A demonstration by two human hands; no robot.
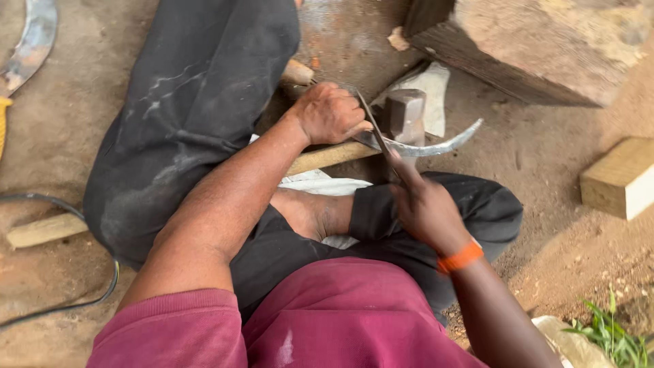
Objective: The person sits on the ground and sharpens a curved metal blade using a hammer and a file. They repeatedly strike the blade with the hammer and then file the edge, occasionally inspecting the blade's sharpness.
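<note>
So the sickle [415, 146] sits just above frame centre, wooden handle running left and slightly down, curved blade hooking off to the right past a small metal block [406, 116]. The left hand [330, 112] is clamped over the handle-blade joint, pinning it down. The right hand [426, 208], lower right of centre with an orange wristband [460, 257], grips a thin file [378, 133] angled up-left across the blade. The hands are close but not touching, and the left one is the nearer to the blade.

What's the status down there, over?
Left hand pins sickle on small anvil. Right hand holds thin file across blade. Nothing in the way.
</note>
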